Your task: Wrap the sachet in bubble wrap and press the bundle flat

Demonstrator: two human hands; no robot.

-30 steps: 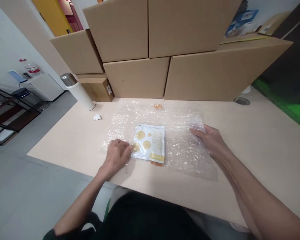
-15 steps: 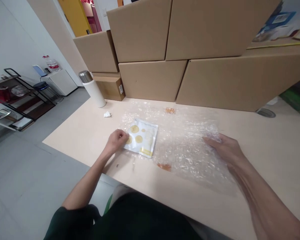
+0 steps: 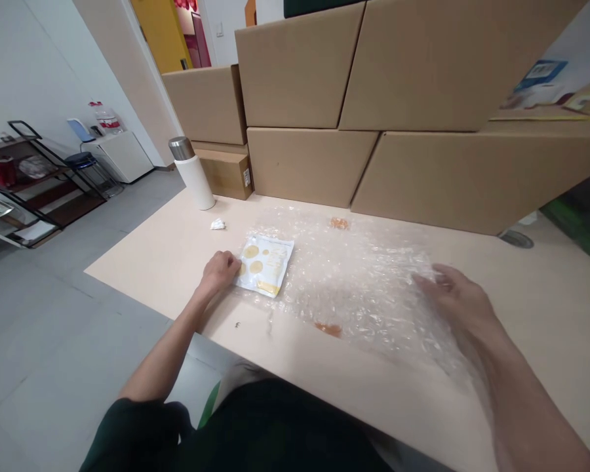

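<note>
A white packet with yellow circles (image 3: 267,262) lies flat on the left part of a sheet of clear bubble wrap (image 3: 364,282). My left hand (image 3: 220,270) is closed on the packet's left edge, thumb and fingers pinched together. At the right end of the sheet, my right hand (image 3: 456,296) grips the plastic between thumb and fingers. Pieces of brown tape (image 3: 328,329) show near the front and back edges of the wrap.
Behind the wrap, cardboard boxes (image 3: 309,164) are stacked along the table (image 3: 142,262). A white bottle with a metal cap (image 3: 195,180) stands at the back left, with a crumpled white scrap (image 3: 218,224) nearby. A black shelf cart (image 3: 44,177) is on the floor at left.
The packet and my left hand have shifted left over the wrap. My right hand has moved slightly right, still holding the sheet. The camera view has turned a little.
</note>
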